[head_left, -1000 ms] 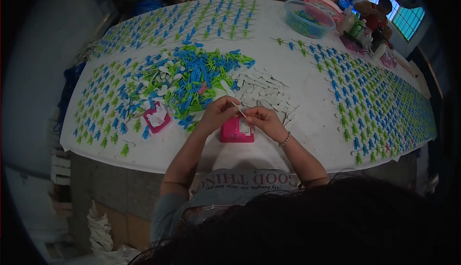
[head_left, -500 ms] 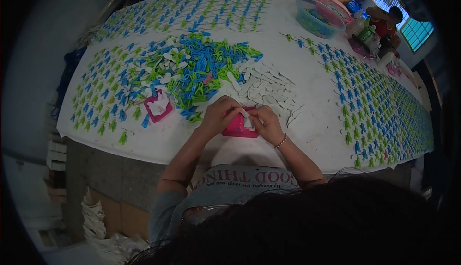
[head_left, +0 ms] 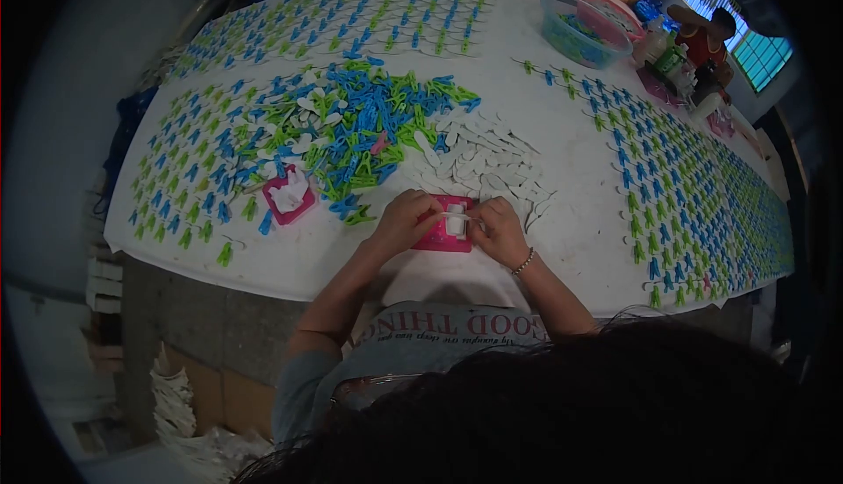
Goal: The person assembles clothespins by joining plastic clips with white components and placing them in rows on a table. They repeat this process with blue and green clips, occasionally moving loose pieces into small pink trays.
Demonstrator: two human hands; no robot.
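Observation:
Both hands are together over a pink tray (head_left: 433, 241) near the table's front edge. My left hand (head_left: 406, 223) pinches one end of a thin white strip (head_left: 454, 215). My right hand (head_left: 502, 234), with a beaded bracelet at its wrist, is closed on the other end, so the strip spans the gap between them. Under it, a white block-like piece (head_left: 456, 226) sits on the tray. Just beyond the hands lies a heap of slim white pieces (head_left: 487, 159). My fingertips partly hide the strip's ends.
A pile of blue and green clothespins (head_left: 360, 124) lies beyond my left hand, near a second pink tray (head_left: 290, 207) holding white pieces. Rows of clothespins (head_left: 694, 203) cover the right side. A clear tub (head_left: 584, 41) and another person (head_left: 705, 45) are at the far right.
My hands have moved slightly apart, and the white strip is now stretched level between them. More of the pink tray and its white block shows.

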